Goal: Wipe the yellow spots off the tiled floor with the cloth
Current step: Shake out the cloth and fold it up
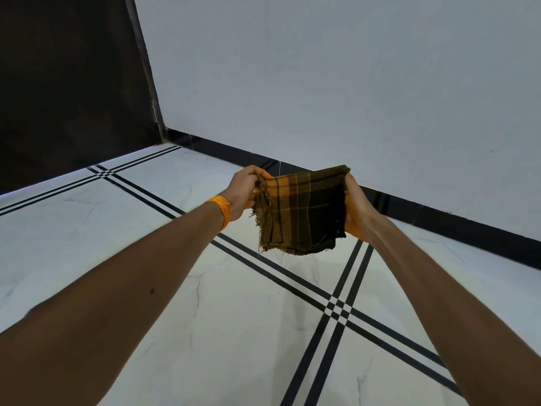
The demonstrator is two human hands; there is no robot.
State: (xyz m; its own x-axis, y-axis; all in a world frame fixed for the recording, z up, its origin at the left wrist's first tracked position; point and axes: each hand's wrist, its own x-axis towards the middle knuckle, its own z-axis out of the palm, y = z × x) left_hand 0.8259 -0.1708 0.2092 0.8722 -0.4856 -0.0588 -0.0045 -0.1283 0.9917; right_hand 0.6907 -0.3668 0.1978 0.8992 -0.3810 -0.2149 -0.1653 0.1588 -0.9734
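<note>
Item: checked cloth [304,209], folded, held up in the air above the tiled floor [234,332]. Our left hand [243,191] grips its frayed edge; our right hand [358,212] clasps the dark edge. Nearby: orange wristband [223,210], black skirting [439,221], pale wall [351,83].

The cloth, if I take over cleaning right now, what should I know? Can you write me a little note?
Left hand: shut on one side edge of the cloth.
Right hand: shut on the other side edge, so the cloth hangs stretched between both hands, up in the air above the tiled floor.
The cloth is plaid, looks folded, and has frayed edges.
Done: cannot say. No yellow spots show on the floor that is in view.
Left: find any spots outside this view, lower the cloth to the tiles and wipe.
</note>
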